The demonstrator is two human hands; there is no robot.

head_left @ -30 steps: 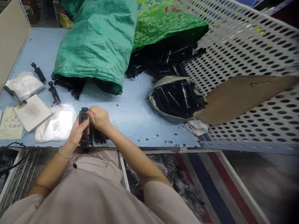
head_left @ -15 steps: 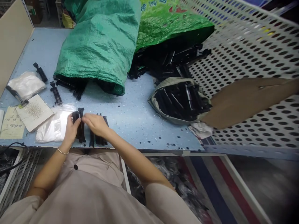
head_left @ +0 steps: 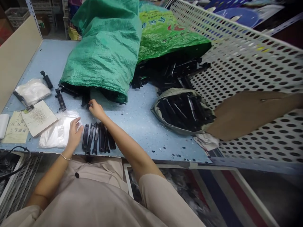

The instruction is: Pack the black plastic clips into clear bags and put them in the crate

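My left hand (head_left: 75, 133) is empty, its fingers loosely apart, beside a stack of clear plastic bags (head_left: 53, 137). Just right of it, several long black plastic parts (head_left: 96, 138) lie side by side in a row at the table's front edge. My right hand (head_left: 96, 109) reaches to the mouth of the green woven sack (head_left: 106, 60), with its fingers closed on a black plastic part (head_left: 89, 106) that they mostly cover. More black parts stick out from under the sack's rim.
A bright green bag (head_left: 163, 37) spills black parts behind; a grey cloth bag (head_left: 165, 123) holds others. A perforated white panel (head_left: 255, 78) borders the right. Leftward are a bag bundle (head_left: 33, 91), a speckled square tile (head_left: 39, 118), a yellow note (head_left: 19, 127) and loose black parts (head_left: 61, 100).
My hands have let go of the black parts they held, which now stand in the row. My right hand has moved away to the sack's mouth; my left has opened.
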